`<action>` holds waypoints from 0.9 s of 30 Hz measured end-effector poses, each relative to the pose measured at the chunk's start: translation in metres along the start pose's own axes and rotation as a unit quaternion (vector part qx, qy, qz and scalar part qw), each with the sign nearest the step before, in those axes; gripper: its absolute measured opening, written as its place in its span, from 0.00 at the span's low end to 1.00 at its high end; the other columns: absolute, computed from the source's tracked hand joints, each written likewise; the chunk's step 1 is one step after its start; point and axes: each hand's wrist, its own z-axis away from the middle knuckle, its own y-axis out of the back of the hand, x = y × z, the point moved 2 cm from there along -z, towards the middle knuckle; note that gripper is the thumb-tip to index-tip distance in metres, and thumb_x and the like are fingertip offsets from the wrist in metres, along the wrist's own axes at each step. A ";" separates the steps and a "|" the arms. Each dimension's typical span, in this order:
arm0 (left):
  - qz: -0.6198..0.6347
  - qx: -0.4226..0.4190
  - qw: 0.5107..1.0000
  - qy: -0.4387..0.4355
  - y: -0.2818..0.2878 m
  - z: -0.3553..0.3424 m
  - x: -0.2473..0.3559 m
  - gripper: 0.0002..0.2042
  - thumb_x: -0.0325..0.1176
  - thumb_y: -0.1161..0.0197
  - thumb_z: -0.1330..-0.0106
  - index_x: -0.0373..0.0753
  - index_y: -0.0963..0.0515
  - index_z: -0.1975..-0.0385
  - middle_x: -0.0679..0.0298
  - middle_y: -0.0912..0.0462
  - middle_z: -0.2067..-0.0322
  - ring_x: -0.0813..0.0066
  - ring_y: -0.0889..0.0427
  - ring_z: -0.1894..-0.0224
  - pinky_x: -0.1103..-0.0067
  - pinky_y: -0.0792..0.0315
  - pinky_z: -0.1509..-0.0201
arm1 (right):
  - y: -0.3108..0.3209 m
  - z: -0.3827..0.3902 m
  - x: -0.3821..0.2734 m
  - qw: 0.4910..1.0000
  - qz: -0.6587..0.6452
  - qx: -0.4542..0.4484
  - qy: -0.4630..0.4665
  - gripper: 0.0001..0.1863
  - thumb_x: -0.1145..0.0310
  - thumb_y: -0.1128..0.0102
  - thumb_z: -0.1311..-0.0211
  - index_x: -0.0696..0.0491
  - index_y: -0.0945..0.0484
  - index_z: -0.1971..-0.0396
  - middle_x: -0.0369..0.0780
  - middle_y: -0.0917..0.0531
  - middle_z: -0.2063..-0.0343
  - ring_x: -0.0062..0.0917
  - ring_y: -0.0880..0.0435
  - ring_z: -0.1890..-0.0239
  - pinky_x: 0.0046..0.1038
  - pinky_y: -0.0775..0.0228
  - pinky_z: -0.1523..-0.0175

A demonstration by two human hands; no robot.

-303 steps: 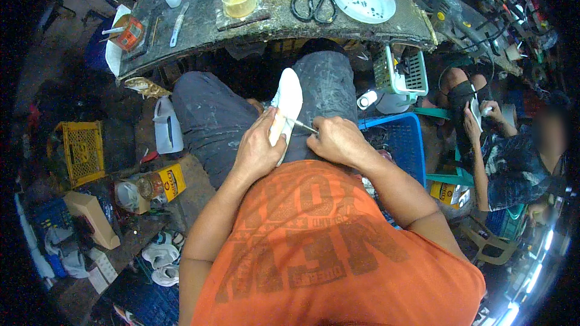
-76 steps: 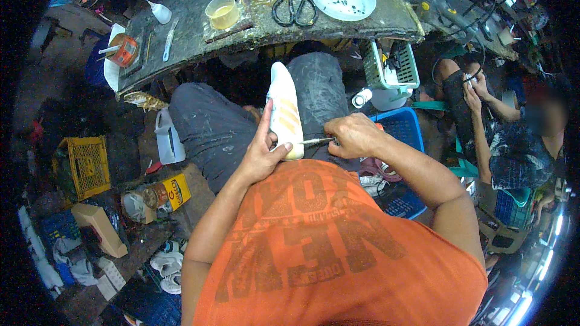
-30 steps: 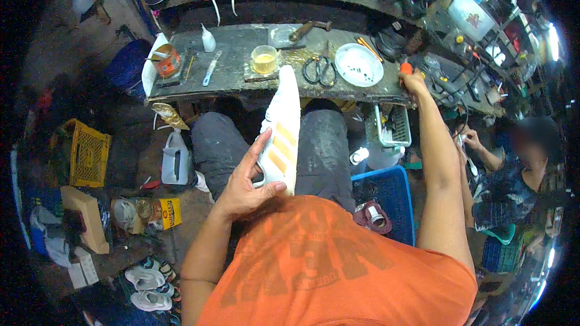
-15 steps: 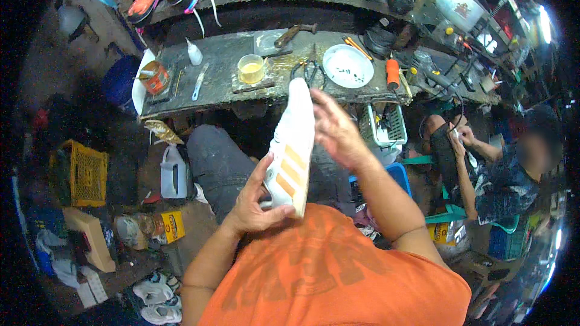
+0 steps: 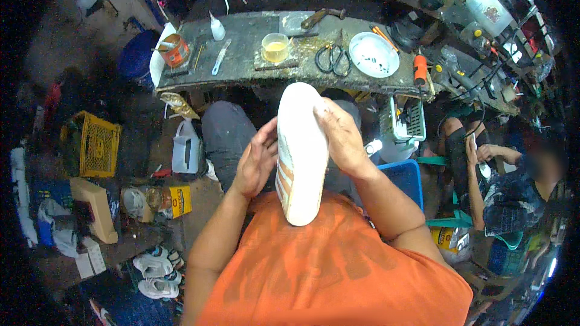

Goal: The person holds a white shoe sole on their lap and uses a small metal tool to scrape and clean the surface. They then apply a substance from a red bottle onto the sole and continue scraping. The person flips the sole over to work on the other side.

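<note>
A white sneaker with tan side stripes is held over my lap, its pale sole turned up and its toe toward the bench. My right hand grips it along the right edge near the toe, thumb lying on the sole. Beside the striped left side is my left hand, its fingers stretched out toward the shoe; whether they touch it I cannot tell. On the bench beyond lie black-handled scissors, and a clear cup of yellowish liquid stands to their left.
The worn bench also carries a white bowl with dark bits, an orange-handled tool, a hammer, a white squeeze bottle and an orange can. A blue basket stands at right, near a seated person.
The shoe has turned from showing its striped side to showing its sole. My right hand now grips it; my left hand has let go of the heel. The view has shifted.
</note>
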 end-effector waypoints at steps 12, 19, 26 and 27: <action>0.193 -0.084 0.969 0.131 -0.004 -0.046 -0.007 0.41 0.68 0.60 0.21 0.36 0.37 0.24 0.48 0.21 0.35 0.54 0.16 0.38 0.60 0.20 0.34 | 0.250 -0.083 -0.018 0.813 0.479 0.313 0.109 0.28 0.47 0.41 0.24 0.59 0.16 0.46 0.53 0.13 0.57 0.40 0.14 0.49 0.41 0.23 0.45; 0.249 -0.080 0.961 0.090 0.019 -0.050 -0.012 0.45 0.72 0.54 0.26 0.38 0.38 0.23 0.46 0.21 0.36 0.42 0.16 0.40 0.49 0.19 0.38 | 0.446 -0.144 0.026 0.653 0.657 0.315 -0.204 0.53 0.30 0.31 0.46 0.64 0.23 0.37 0.61 0.18 0.42 0.54 0.15 0.42 0.49 0.24 0.36; 0.321 -0.086 0.940 0.075 0.021 -0.048 -0.004 0.48 0.77 0.59 0.29 0.38 0.35 0.26 0.39 0.20 0.39 0.46 0.11 0.50 0.55 0.12 0.52 | 0.448 -0.142 0.019 0.790 0.519 0.231 -0.229 0.41 0.40 0.20 0.53 0.60 0.16 0.49 0.47 0.12 0.57 0.32 0.11 0.61 0.40 0.19 0.63; 0.322 -0.080 0.940 0.076 0.021 -0.046 -0.004 0.48 0.78 0.60 0.29 0.38 0.33 0.27 0.39 0.19 0.41 0.49 0.10 0.52 0.57 0.12 0.52 | 0.441 -0.135 0.017 0.804 0.501 0.201 -0.250 0.40 0.40 0.20 0.52 0.59 0.16 0.50 0.45 0.12 0.59 0.30 0.11 0.63 0.39 0.19 0.64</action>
